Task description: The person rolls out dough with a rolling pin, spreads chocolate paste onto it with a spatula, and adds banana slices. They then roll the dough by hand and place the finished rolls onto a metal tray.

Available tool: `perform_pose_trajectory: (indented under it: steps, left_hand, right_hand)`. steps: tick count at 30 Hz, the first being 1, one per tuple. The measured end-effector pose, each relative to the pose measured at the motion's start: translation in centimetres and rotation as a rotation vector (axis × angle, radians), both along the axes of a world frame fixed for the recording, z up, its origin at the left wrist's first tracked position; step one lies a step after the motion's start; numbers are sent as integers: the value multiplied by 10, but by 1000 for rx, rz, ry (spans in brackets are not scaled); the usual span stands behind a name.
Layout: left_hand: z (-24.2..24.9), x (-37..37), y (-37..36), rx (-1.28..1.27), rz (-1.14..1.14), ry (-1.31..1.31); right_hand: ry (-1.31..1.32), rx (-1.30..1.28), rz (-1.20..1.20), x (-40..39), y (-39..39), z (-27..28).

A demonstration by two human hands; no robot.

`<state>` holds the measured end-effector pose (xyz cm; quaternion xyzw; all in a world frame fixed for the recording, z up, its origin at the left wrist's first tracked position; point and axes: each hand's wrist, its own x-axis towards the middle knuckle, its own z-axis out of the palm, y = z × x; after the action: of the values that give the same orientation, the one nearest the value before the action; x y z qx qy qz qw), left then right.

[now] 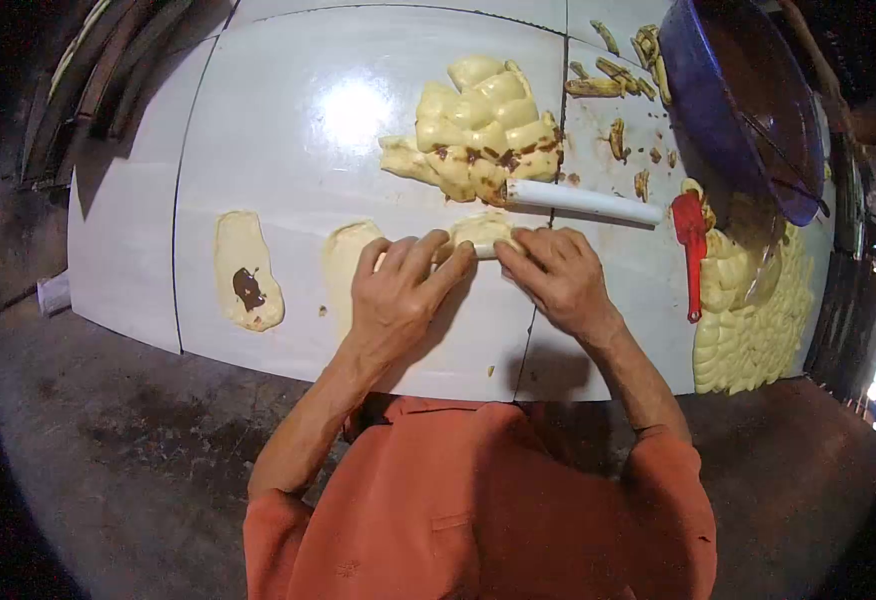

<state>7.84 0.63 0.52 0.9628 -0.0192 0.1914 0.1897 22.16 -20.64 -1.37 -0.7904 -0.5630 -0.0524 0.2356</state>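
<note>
A small flattened piece of dough lies on the white tabletop between my two hands, its near edge folded into a roll. My left hand pinches the left end of that roll, with thumb and fingers bent. On the right end, my right hand grips in the same way. Any filling inside the fold is hidden. Partly behind my left hand lies another flattened dough piece. Farther left, a flat oval of dough carries a dark brown dab of filling.
Beyond my hands sits a heap of dough pieces with brown smears. A white rolling pin touches its near side. To the right are a red spatula, many dough pieces, yellow-brown strips and a purple basin.
</note>
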Motion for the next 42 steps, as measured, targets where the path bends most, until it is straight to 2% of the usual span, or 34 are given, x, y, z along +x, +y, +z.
perform_pose_trajectory:
  steps: [1, 4, 6, 8, 9, 11, 15, 17, 18, 21, 23, 25, 27, 29, 31, 32, 33, 35, 39, 41, 42]
  left_hand:
    - [-4, 1, 0, 1, -4, 5]
    - [-6, 16, 0, -27, 135, 89]
    - [-3, 16, 1, -47, 144, 81]
    - [4, 14, 2, -57, 103, -7]
    - [2, 14, 1, -40, 65, 45]
    - [-7, 22, -2, -43, 101, 153]
    - [0, 31, 5, -25, 170, 119]
    - [6, 28, 9, -97, 72, 148]
    - [-2, 30, 10, -83, 9, 131]
    - [-11, 39, 9, -98, -8, 77]
    - [-2, 47, 9, -136, 4, 127]
    - [8, 53, 17, -219, -28, 234]
    - [22, 47, 22, -219, -84, 286]
    - [29, 34, 16, -196, -181, 340]
    - [39, 15, 1, -228, -188, 271]
    - [32, 7, -8, -167, -171, 259]
    - [20, 0, -16, -104, -152, 248]
    - [7, -10, -24, -143, -128, 241]
    - [8, -15, -18, -9, -115, 299]
    - [3, -14, -17, 47, -78, 338]
    - [16, -12, -16, -21, -82, 380]
  right_hand:
    - [-69, -56, 6, 0, 0, -2]
    - [-43, -56, -77, 6, 7, -1]
    - [69, -20, -121, 1, 12, 8]
    - [9, -25, -66, -1, 10, 8]
    - [-45, -34, -23, -4, 9, 6]
    - [-78, -51, -49, 0, 15, -1]
    - [-56, -92, -117, 1, 18, 4]
    - [-19, -31, -94, -3, 14, 3]
    - [-101, -13, -59, -2, 15, 1]
    - [-76, -15, -60, 9, 20, -3]
    - [-42, -22, -80, 13, 26, 4]
    - [330, -98, -72, 19, 24, 24]
    - [372, -106, -61, 22, 13, 35]
    - [447, 11, 9, 10, -1, 47]
    - [323, -76, 50, -5, -16, 50]
    - [301, -155, 49, -13, -22, 48]
    - [212, -334, 75, -21, -32, 26]
    - [258, -231, -6, -36, -39, 20]
    - [405, -116, -16, -18, -44, 38]
    - [290, 38, -283, 8, -47, 50]
    - [253, 60, -438, 22, -51, 55]
